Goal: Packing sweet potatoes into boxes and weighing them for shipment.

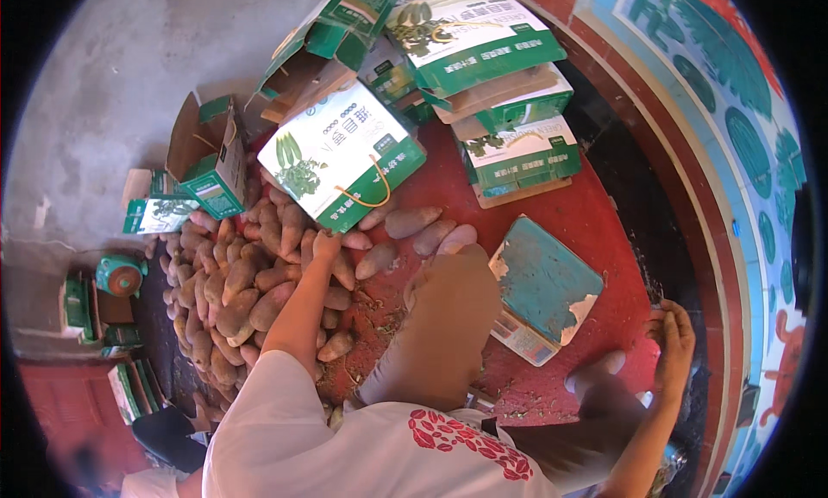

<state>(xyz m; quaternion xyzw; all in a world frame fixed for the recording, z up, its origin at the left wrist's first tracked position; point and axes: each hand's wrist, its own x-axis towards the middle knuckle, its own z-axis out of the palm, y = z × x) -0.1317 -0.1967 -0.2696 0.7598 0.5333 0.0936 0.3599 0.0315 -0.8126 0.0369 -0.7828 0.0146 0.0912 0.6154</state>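
My left hand [325,244] is closed at the near corner of a white and green carton [332,157] with a yellow cord handle. The carton lies tilted against the top of a heap of sweet potatoes [237,295]. Its printed face is toward me. Several loose sweet potatoes [412,222] lie just right of that hand. Far to the right, my right hand [673,338] hangs beside the red ground cover's edge, fingers loosely bent and apart, with nothing visible in it. My bent knee [453,317] is between the two hands.
Stacked cartons [483,45] stand at the top centre, with an opened carton [207,153] at the left. A worn teal, box-like seat [548,282] sits on the red ground cover [595,231]. A painted wall [746,153] borders the right. Another person's dark-clad leg [168,438] shows lower left.
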